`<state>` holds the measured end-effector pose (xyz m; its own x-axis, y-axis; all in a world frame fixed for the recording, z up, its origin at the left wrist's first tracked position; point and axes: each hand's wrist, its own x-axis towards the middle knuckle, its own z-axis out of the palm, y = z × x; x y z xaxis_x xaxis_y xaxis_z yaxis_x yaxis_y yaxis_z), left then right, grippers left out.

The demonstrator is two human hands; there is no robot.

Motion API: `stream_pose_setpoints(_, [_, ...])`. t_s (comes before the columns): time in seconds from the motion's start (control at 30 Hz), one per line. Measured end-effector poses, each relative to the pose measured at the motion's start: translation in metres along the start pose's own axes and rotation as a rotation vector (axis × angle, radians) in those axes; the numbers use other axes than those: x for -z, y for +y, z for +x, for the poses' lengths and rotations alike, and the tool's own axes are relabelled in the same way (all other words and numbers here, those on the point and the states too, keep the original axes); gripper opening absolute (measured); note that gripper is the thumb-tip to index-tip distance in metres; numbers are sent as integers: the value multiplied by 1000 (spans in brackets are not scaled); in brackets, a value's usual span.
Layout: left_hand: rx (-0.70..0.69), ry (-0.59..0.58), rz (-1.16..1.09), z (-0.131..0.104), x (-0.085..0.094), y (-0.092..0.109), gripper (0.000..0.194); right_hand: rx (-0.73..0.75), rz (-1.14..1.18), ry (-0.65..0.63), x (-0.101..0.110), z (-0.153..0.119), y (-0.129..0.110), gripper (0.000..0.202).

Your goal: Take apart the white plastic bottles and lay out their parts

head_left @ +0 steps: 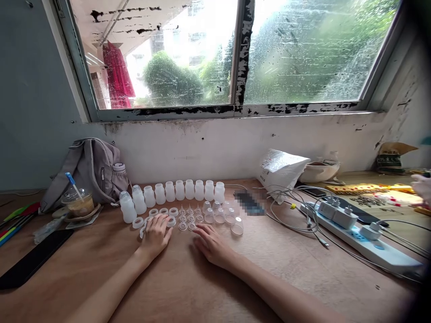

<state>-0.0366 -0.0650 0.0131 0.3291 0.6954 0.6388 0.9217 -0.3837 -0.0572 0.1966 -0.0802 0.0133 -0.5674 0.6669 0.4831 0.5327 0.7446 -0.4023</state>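
Observation:
My left hand [156, 232] rests over several white rings [173, 211], its fingers spread and touching them. My right hand [209, 244] lies low on the table with fingers stretched out, its fingertips beside small clear nipples [191, 219]. To the right of these stand several clear domed caps [237, 227]. Behind them a row of frosted white bottles [179, 190] runs across the table. Two bottles at the left end [128, 207] have tops on. Part of the rings is hidden under my left hand.
A grey backpack [94, 168], an iced drink cup [78, 204] and a black slab [35, 258] are on the left. On the right lie a white pouch [281, 170], tangled cables [303, 220] and a power strip [363, 244]. Another person's hand [422, 186] shows at the right edge.

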Motion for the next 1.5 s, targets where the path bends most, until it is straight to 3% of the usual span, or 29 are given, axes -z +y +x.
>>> stream_pose_setpoints(0.1, [24,-53,-4,-2,-4,-7,34,-57,-65,-108,-4,4,3,45])
stream_pose_setpoints(0.23, [10,-115,-89,-3,-8,-9,30,-129,-74,-231,-5,8,5,47])
stream_pose_setpoints(0.4, [36,-102,-261,-1,-4,-4,13,-136,-52,-230,-3,9,4,46])
stream_pose_setpoints(0.87, [85,-162,-324,-4,-6,0,12,-146,-78,-238,-7,10,5,46])
stream_pose_setpoints(1.03, [80,-135,-441,1,7,5,12,-69,-12,-194,1,8,0,38])
stream_pose_setpoints(1.23, [-4,-139,-695,-1,18,12,22,118,113,-307,11,3,-12,39])
stream_pose_setpoints(1.33, [-41,-186,-717,-4,17,17,29,114,140,-262,7,2,-9,41])
stream_pose_setpoints(1.5, [-95,-278,-666,-3,16,23,37,-59,139,-96,-6,2,4,44])
